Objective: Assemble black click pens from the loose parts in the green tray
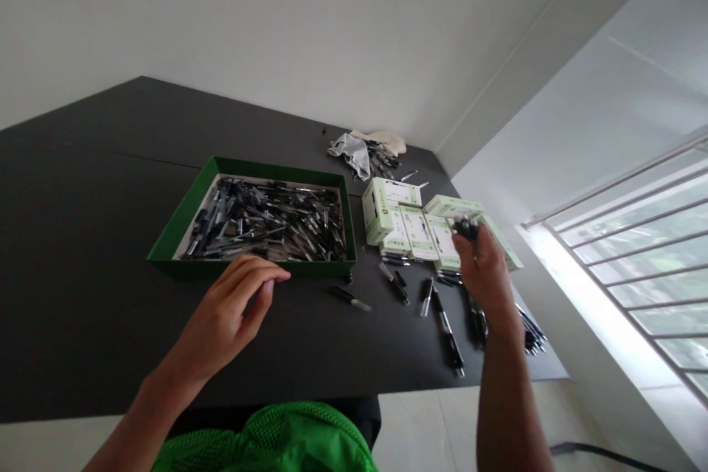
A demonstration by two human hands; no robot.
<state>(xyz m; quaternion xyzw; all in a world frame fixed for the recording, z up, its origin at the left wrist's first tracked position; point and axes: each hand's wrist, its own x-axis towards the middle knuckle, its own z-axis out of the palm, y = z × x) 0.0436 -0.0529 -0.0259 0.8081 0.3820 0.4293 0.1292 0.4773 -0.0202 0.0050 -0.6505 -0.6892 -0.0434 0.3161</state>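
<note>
My right hand (487, 265) is wrapped round a small bundle of black pens (466, 228), their dark ends pointing up. It is held above the right end of a group of light green and white boxes (417, 233). My left hand (229, 313) hovers at the front edge of a green tray (193, 203), fingers together and bent, thumb tip against the index finger; nothing shows in it. Many loose black and clear pens (271, 221) fill the tray. Between the hands, a pen (350, 299) and several others lie on the dark table.
A grey and cream cloth (354, 153) lies at the back beside a pile of pens (383, 158). More pens (532, 332) sit near the table's right edge. A barred window (636, 258) is on the right. A green mesh garment (271, 442) shows below.
</note>
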